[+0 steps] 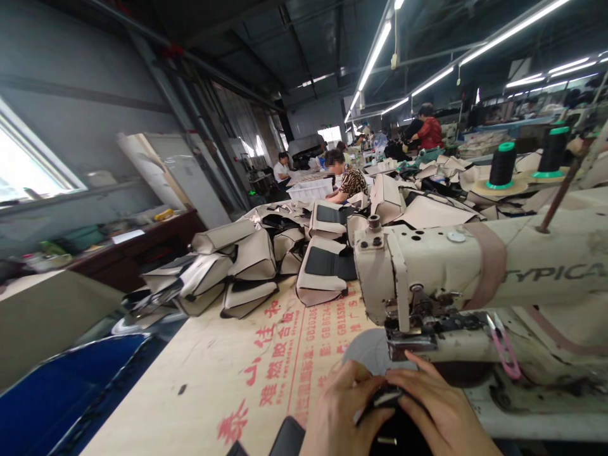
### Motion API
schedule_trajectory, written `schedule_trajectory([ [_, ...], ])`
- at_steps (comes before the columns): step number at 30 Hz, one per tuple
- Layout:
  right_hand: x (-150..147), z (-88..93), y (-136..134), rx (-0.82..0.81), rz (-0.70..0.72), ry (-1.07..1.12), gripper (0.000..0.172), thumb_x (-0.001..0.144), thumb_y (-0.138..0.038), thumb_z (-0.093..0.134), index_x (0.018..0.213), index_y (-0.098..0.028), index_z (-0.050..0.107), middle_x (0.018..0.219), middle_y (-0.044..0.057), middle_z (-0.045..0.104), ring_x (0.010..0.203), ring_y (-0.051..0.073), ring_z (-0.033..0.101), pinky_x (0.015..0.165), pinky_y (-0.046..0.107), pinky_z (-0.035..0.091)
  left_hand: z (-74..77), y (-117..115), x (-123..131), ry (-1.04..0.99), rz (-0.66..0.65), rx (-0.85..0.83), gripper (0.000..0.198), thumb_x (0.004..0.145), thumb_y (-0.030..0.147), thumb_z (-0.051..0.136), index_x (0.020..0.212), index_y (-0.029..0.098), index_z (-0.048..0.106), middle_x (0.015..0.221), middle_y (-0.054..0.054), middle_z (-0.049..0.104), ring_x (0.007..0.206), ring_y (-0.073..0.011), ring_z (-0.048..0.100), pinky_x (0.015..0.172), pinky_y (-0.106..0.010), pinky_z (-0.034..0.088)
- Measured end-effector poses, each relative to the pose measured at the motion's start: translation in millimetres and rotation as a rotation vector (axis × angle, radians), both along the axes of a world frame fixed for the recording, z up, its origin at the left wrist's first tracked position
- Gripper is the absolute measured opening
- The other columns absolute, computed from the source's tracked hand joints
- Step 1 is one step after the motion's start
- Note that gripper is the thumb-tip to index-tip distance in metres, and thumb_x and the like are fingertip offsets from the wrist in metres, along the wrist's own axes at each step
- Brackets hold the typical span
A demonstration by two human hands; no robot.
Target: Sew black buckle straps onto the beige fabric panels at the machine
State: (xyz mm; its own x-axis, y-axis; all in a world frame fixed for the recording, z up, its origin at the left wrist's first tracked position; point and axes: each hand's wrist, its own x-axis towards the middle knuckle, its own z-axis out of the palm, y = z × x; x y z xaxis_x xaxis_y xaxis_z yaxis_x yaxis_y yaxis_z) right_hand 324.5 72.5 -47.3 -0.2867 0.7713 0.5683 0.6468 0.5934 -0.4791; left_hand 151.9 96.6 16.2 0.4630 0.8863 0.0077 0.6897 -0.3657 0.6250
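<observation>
A cream sewing machine (427,266) stands on the right, its cylinder-shaped arm (456,348) reaching left over the table. Just in front of the arm's end, my left hand (349,405) pinches the left edge of a black piece (399,430) with a pale strip along its top. My right hand (432,399) closes on the same piece from the right, its index finger stretched up close to the arm's end. What the piece is cannot be made out, as the fingers cover much of it. Pink thread snips (506,351) rest against the machine arm.
Beige pieces with black edging (251,253) are heaped beyond the plywood table top (213,373). Two black thread cones (503,164) stand behind the machine. A blue-lined bin (71,386) is at lower left. Other people, one in a patterned top (354,180), sit or stand farther back.
</observation>
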Motion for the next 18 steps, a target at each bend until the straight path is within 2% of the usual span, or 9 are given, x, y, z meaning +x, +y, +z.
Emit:
schedule_trajectory([
  [2, 1, 7.7, -1, 0.019, 0.034, -0.084, 0.024, 0.090, -0.030, 0.044, 0.105, -0.018, 0.058, 0.099, 0.004, 0.065, 0.096, 0.019, 0.059, 0.095, 0.040, 0.043, -9.5, -3, -5, 0.027, -0.042, 0.047, 0.025, 0.073, 0.023, 0.060, 0.097, 0.027, 0.067, 0.084, -0.002, 0.059, 0.082, -0.0161, 0.057, 0.070, -0.023, 0.046],
  [4, 0, 15.2, -2, -0.016, 0.011, -0.115, 0.022, 0.087, -0.034, 0.051, 0.100, -0.019, 0.058, 0.095, 0.005, 0.065, 0.092, 0.020, 0.059, 0.088, 0.040, 0.046, -17.1, -6, -10, 0.043, -0.048, 0.085, 0.026, 0.077, 0.025, 0.056, 0.101, 0.027, 0.065, 0.085, -0.004, 0.060, 0.082, -0.0168, 0.058, 0.069, -0.023, 0.047],
  [6, -1, 21.5, -3, -0.026, 0.000, -0.117, 0.015, 0.085, -0.032, 0.053, 0.091, -0.019, 0.059, 0.087, 0.004, 0.065, 0.086, 0.019, 0.059, 0.080, 0.037, 0.048, -20.5, -8, -14, 0.024, -0.016, 0.099, 0.027, 0.076, 0.023, 0.057, 0.102, 0.027, 0.063, 0.086, -0.003, 0.062, 0.082, -0.0170, 0.059, 0.071, -0.024, 0.047],
  [8, -1, 26.9, -3, 0.042, 0.051, -0.156, 0.010, 0.085, -0.027, 0.054, 0.085, -0.018, 0.058, 0.078, 0.002, 0.065, 0.078, 0.017, 0.060, 0.078, 0.035, 0.046, -19.3, -9, -18, -0.020, 0.010, 0.065, 0.028, 0.071, 0.019, 0.062, 0.098, 0.026, 0.061, 0.087, -0.001, 0.063, 0.082, -0.0163, 0.059, 0.073, -0.024, 0.047],
  [10, 1, 31.6, -3, 0.133, 0.121, -0.219, 0.010, 0.084, -0.028, 0.056, 0.086, -0.018, 0.058, 0.072, 0.000, 0.064, 0.074, 0.016, 0.060, 0.082, 0.036, 0.042, -15.3, -8, -22, -0.067, -0.052, -0.010, 0.030, 0.066, 0.018, 0.066, 0.094, 0.025, 0.059, 0.088, 0.000, 0.064, 0.082, -0.0152, 0.058, 0.074, -0.023, 0.046],
  [12, 3, 34.4, -3, 0.179, 0.151, -0.257, 0.011, 0.084, -0.028, 0.056, 0.091, -0.019, 0.057, 0.069, -0.002, 0.064, 0.071, 0.014, 0.059, 0.086, 0.037, 0.039, -11.3, -7, -23, -0.112, -0.162, -0.043, 0.028, 0.067, 0.026, 0.068, 0.094, 0.024, 0.059, 0.089, -0.001, 0.062, 0.081, -0.0148, 0.057, 0.072, -0.022, 0.045],
  [14, 4, 33.7, -3, 0.167, 0.167, -0.263, 0.008, 0.086, -0.026, 0.054, 0.089, -0.020, 0.057, 0.066, -0.002, 0.063, 0.070, 0.013, 0.058, 0.089, 0.038, 0.036, -8.8, -7, -19, -0.136, -0.214, 0.020, 0.023, 0.070, 0.038, 0.065, 0.086, 0.021, 0.061, 0.083, -0.003, 0.060, 0.075, -0.0141, 0.055, 0.065, -0.021, 0.042],
  [16, 4, 29.7, -4, 0.169, 0.165, -0.203, 0.014, 0.089, -0.026, 0.049, 0.079, -0.019, 0.057, 0.062, -0.003, 0.061, 0.068, 0.012, 0.057, 0.091, 0.038, 0.034, -7.2, -7, -9, -0.119, -0.182, 0.098, 0.024, 0.078, 0.041, 0.055, 0.070, 0.019, 0.059, 0.072, -0.002, 0.056, 0.066, -0.0123, 0.050, 0.058, -0.021, 0.038],
  [18, 3, 24.4, -5, 0.185, 0.150, -0.103, 0.025, 0.092, -0.027, 0.044, 0.071, -0.018, 0.055, 0.059, -0.003, 0.058, 0.069, 0.012, 0.056, 0.094, 0.037, 0.030, -5.3, -6, 3, -0.110, -0.105, 0.056, 0.031, 0.084, 0.034, 0.046, 0.059, 0.017, 0.052, 0.063, 0.000, 0.049, 0.061, -0.0102, 0.045, 0.055, -0.021, 0.032],
])
